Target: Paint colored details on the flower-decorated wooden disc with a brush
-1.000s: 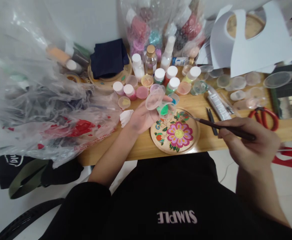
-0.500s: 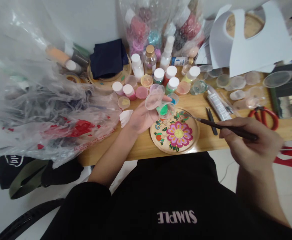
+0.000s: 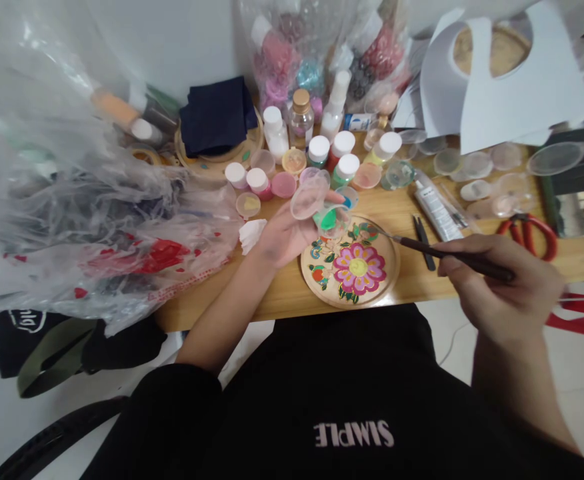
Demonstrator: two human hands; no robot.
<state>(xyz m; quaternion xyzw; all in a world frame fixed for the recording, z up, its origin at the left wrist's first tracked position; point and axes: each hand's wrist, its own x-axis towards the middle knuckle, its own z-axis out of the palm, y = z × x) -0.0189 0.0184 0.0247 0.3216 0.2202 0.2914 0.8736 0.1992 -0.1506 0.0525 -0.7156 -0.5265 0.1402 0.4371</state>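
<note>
A round wooden disc (image 3: 387, 275) painted with a pink flower and green leaves lies near the front edge of the wooden table (image 3: 292, 293). My left hand (image 3: 285, 237) is closed round a small clear cup of green paint (image 3: 330, 219), its open lid (image 3: 308, 199) tilted up, held just over the disc's far left rim. My right hand (image 3: 502, 283) pinches a thin dark brush (image 3: 442, 253). The brush tip reaches the disc's upper edge beside the cup.
Small paint jars with white lids (image 3: 345, 167) and open colour pots stand behind the disc. A glue tube (image 3: 437, 212), tweezers (image 3: 422, 235) and red-handled scissors (image 3: 527, 230) lie right. Crumpled plastic bags (image 3: 87, 220) fill the left; white paper (image 3: 512, 87) sits back right.
Almost nothing differs. The brush tip has crept slightly up and left toward the green paint cup; my left hand keeps the cup in place.
</note>
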